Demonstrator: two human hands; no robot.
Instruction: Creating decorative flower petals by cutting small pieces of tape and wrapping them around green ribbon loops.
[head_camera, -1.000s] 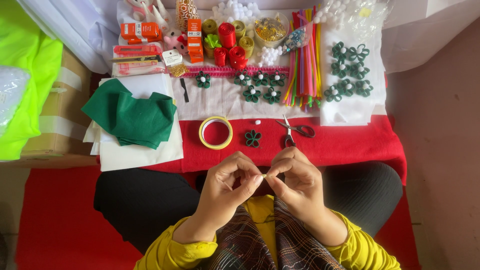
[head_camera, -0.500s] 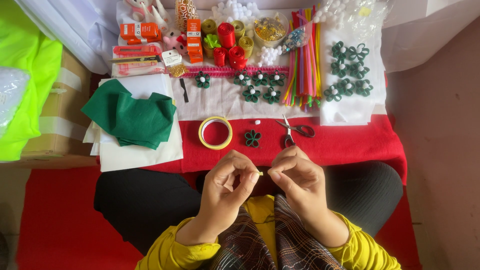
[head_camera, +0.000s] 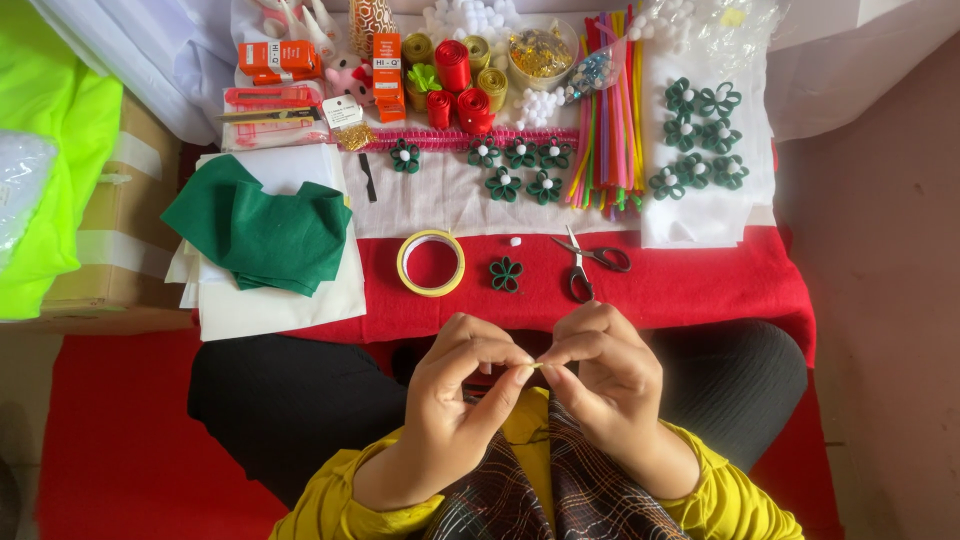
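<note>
Low centre of frame, above the lap: left hand (head_camera: 465, 385) and right hand (head_camera: 605, 375) meet fingertip to fingertip, both pinched shut on a tiny yellowish piece (head_camera: 537, 365), too small to identify. Just above, on the red cloth (head_camera: 700, 285) over a low table: a lone green flower (head_camera: 506, 273), scissors (head_camera: 585, 262), yellow tape roll (head_camera: 431, 263). Left of these, folded green felt (head_camera: 260, 228) on white sheets. Upper right, more green flowers (head_camera: 700, 135) on white. Red floor covering below; cardboard box (head_camera: 105, 235) at left edge.

A red-covered table (head_camera: 700, 290) carries scissors (head_camera: 585, 262), tape roll (head_camera: 431, 263), perhaps felt (head_camera: 262, 228).
</note>
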